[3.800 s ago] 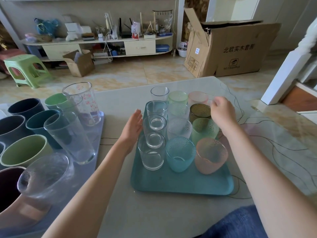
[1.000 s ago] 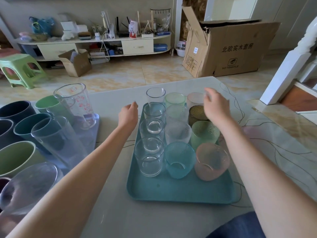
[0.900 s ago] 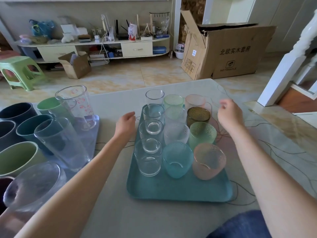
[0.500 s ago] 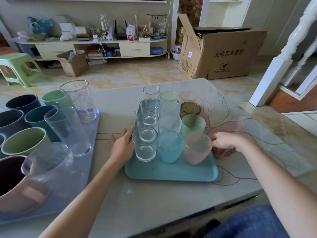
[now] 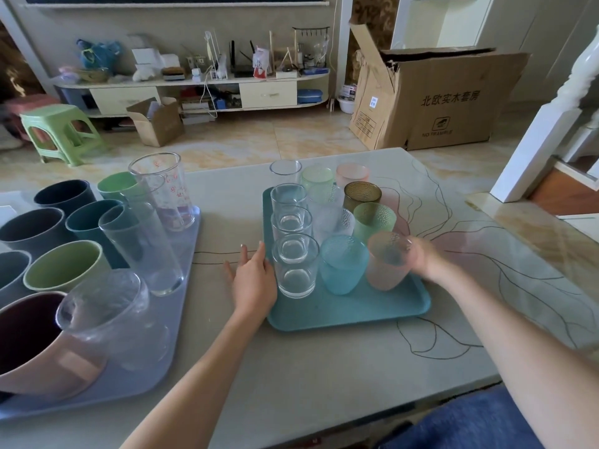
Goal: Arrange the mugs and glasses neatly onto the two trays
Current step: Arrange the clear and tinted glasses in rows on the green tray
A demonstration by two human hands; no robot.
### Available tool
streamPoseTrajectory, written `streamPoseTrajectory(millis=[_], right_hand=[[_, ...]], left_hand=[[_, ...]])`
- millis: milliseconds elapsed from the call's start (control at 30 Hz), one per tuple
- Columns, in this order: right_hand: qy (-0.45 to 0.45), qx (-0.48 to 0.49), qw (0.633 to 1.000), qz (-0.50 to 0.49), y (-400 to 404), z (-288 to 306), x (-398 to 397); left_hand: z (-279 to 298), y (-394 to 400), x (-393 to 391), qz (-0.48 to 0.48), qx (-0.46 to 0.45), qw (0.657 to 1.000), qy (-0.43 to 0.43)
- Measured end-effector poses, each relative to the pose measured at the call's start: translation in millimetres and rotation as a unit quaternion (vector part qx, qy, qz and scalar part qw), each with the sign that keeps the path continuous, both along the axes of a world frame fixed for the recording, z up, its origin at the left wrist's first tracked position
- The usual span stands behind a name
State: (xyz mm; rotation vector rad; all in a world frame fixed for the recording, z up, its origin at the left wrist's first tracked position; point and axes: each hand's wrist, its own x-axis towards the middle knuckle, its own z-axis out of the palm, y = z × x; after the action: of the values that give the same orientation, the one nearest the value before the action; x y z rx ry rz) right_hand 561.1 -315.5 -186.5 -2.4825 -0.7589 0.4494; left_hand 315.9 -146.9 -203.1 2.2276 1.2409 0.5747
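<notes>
Head view: final tidying step, judging by the full trays. Teal tray (image 5: 340, 314) at centre, loaded with glasses in three rows; blue-grey tray (image 5: 152, 367) at left with mugs and tall glasses. Left hand (image 5: 254, 280) flat, fingers straight, against the teal tray's left edge. Right hand (image 5: 421, 257) blurred beside the near pink glass (image 5: 387, 260); grasp impossible to tell. Next, probably: nudge stragglers into line.

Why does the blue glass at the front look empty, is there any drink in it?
Empty. The blue glass stands upright on the teal tray, and through its open top only bare textured wall and bottom show, with no liquid line.
</notes>
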Motion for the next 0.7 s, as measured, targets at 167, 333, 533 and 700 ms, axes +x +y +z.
streamPoseTrajectory(millis=[167,333,533,700], right_hand=[[-0.048,-0.002,0.999,-0.008,12,1,15],[-0.053,0.001,0.998,-0.026,25,4,22],[-0.049,-0.001,0.998,-0.047,26,5,25],[-0.032,-0.003,0.999,-0.043,22,6,23]], left_hand=[[-1,10,21,0.021,0.012,1.000,0.006],[1,24,34,0.019,0.022,1.000,0.004],[-3,33,38,0.025,0.025,0.999,0.010],[-5,32,36,0.020,0.016,1.000,0.004]])
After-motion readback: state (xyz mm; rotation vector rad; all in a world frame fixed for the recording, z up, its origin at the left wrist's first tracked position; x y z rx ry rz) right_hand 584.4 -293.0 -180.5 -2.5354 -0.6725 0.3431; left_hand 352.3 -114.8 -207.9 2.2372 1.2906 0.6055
